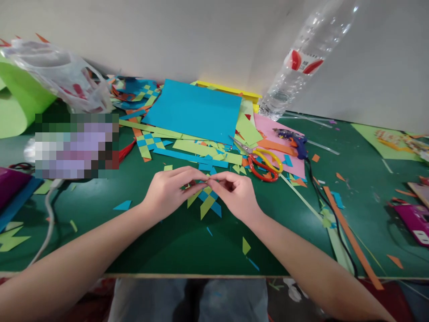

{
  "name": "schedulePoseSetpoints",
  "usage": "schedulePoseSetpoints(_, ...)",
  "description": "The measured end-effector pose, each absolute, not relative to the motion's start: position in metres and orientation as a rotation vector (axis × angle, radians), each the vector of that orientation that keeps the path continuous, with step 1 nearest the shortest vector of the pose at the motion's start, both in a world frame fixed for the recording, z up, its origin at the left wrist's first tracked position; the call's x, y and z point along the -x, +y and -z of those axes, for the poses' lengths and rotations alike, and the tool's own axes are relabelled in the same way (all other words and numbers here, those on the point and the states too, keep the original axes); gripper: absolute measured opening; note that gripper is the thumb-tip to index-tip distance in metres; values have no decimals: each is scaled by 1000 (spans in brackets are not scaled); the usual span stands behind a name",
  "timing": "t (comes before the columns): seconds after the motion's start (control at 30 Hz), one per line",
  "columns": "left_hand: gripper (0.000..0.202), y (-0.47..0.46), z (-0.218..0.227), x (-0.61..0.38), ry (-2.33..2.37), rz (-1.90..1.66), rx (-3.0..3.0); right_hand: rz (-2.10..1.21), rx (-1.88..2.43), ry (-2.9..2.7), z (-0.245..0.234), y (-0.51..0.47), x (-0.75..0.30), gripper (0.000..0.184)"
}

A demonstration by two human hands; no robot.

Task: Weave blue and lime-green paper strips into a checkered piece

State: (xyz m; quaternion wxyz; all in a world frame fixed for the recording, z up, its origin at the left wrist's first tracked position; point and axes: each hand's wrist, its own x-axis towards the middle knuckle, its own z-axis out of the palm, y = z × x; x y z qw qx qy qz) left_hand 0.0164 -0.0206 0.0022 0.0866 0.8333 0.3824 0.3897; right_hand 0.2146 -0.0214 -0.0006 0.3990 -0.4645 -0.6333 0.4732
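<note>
Between my hands is a small woven piece of blue and yellow-green paper strips (209, 200), its pointed strip ends spreading below my fingers. My left hand (170, 190) comes in from the left, thumb and fingers pinched at the piece's upper part. Meeting it from the right, my right hand (238, 194) pinches at the same spot, so the fingertips of both hands touch. The exact bit of paper between them is hidden. Just beyond my right hand lie scissors (264, 166) with one red and one yellow handle, on paper scraps.
A blue sheet (197, 112) lies on paper strips at the back. Another woven piece (147, 144) sits left of it. A clear plastic bottle (301, 62) leans against the wall near a blue glue gun (300, 145) with a black cord. A white plastic bag (73, 80) stands back left.
</note>
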Motion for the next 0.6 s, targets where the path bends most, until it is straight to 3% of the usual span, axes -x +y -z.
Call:
schedulePoseSetpoints(0.2,2,-16,0,-15,955,-1258,-2533,-1190,1056,-1705,7,-18,-220,23)
schedulePoseSetpoints(0.6,3,-16,0,-14,977,-1227,-2652,-1130,922,-1750,12,-15,-220,14)
